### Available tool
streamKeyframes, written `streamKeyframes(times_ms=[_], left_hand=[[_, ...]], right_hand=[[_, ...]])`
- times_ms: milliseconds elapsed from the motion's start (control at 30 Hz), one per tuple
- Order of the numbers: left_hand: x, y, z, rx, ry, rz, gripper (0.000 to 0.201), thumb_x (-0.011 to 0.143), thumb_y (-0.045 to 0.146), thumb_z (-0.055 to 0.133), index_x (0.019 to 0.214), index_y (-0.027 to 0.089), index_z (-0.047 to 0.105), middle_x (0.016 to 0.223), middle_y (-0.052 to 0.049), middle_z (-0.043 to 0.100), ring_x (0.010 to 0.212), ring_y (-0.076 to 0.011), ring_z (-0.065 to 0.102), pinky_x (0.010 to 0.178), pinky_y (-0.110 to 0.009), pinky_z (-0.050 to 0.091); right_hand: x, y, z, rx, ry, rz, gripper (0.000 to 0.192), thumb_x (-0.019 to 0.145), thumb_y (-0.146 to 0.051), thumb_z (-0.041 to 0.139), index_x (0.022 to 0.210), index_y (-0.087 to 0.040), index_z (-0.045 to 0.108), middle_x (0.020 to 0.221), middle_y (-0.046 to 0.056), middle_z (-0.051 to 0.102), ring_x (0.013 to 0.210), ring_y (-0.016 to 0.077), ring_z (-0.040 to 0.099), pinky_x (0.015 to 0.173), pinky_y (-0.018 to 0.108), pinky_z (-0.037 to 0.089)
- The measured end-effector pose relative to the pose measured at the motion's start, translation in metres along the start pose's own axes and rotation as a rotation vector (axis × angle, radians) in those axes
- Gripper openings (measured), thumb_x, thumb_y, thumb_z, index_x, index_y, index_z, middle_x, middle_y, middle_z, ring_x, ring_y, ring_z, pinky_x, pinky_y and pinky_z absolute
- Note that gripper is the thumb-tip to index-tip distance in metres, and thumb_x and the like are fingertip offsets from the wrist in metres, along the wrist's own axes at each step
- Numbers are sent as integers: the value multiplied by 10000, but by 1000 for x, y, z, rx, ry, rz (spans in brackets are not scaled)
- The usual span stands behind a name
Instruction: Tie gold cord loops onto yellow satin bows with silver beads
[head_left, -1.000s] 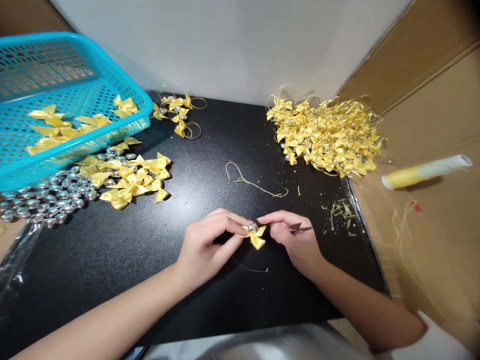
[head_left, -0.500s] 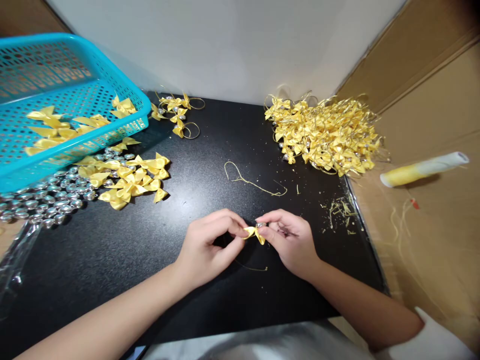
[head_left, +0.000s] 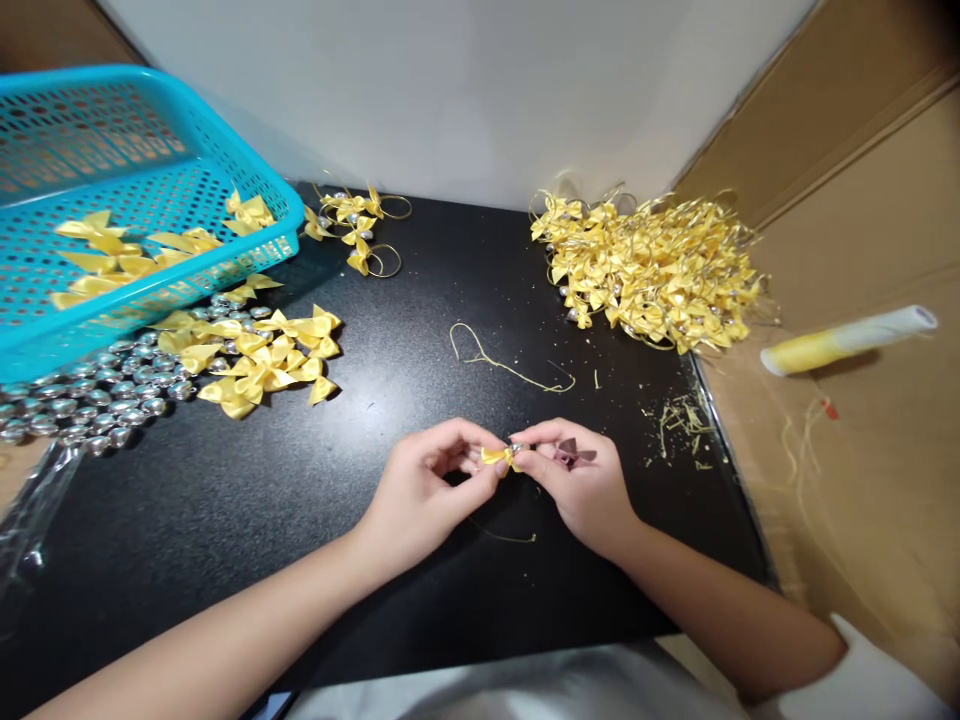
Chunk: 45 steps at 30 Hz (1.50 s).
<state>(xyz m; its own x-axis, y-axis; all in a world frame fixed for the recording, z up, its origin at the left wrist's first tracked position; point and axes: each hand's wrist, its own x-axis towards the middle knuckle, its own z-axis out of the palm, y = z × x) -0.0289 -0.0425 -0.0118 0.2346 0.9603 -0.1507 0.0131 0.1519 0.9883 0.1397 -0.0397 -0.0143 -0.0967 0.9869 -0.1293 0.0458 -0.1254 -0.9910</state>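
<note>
Between my two hands, just above the table, is a small yellow ribbon bow (head_left: 498,457). My left hand (head_left: 424,485) pinches its left side with thumb and fingertips. At the bow's right side, the thumb and forefinger of my right hand (head_left: 589,490) pinch a silver bead (head_left: 517,449), mostly covered by the fingertips. A small dark reddish-brown object (head_left: 574,453) shows within my right hand's curled fingers; its kind I cannot make out. A thin gold cord (head_left: 510,539) extends from below my left hand along the black table (head_left: 300,560).
At left stands a blue basket (head_left: 247,165) holding yellow bows, with silver beads (head_left: 97,398) and loose bows (head_left: 262,365) beside it. Several looped bows (head_left: 358,235) lie at the back. A large pile of them (head_left: 652,265), cord scraps (head_left: 686,425) and a tube (head_left: 847,340) are right.
My left hand has shifted slightly right, and its fingertips are closer to the bead. The bow has turned a little. More of the reddish-brown object shows in my right hand.
</note>
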Motion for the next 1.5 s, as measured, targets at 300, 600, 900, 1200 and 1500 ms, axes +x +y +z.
streamKeyframes(times_ms=[300,600,900,1200,1500], left_hand=[[1,4,-1,-50,73,-128,93,712,221,721,705,132,694,624,-30,689,548,-108,584,526,-205,459],[5,6,-6,-111,176,-98,85,675,204,732,671,140,676,566,-4,651,494,-93,542,472,-201,430],[2,3,-4,-125,182,-27,38,704,155,727,701,147,691,695,-23,716,594,-91,585,543,-187,468],[2,3,-4,-107,196,63,45,711,103,715,706,147,705,723,-30,729,648,-105,632,604,-195,509],[3,3,-3,-80,187,29,15,698,132,719,697,132,704,704,-45,725,621,-120,634,578,-211,510]], right_hand=[[-2,7,-8,12,-41,-40,356,841,-540,554,992,-218,571,630,-57,383,514,92,332,471,226,315],[-3,-7,-20,-575,-266,-351,249,975,-249,352,811,-191,530,693,-1,531,618,121,492,600,252,377],[-4,-5,-17,-694,-177,-335,265,962,-237,368,781,-192,557,683,9,591,618,130,555,602,251,401],[-5,-5,-16,-705,-140,-313,237,949,-236,402,777,-195,560,688,8,612,623,134,576,607,256,399],[-5,-4,-15,-696,-144,-326,233,945,-229,416,769,-191,564,680,2,601,610,121,549,594,239,388]])
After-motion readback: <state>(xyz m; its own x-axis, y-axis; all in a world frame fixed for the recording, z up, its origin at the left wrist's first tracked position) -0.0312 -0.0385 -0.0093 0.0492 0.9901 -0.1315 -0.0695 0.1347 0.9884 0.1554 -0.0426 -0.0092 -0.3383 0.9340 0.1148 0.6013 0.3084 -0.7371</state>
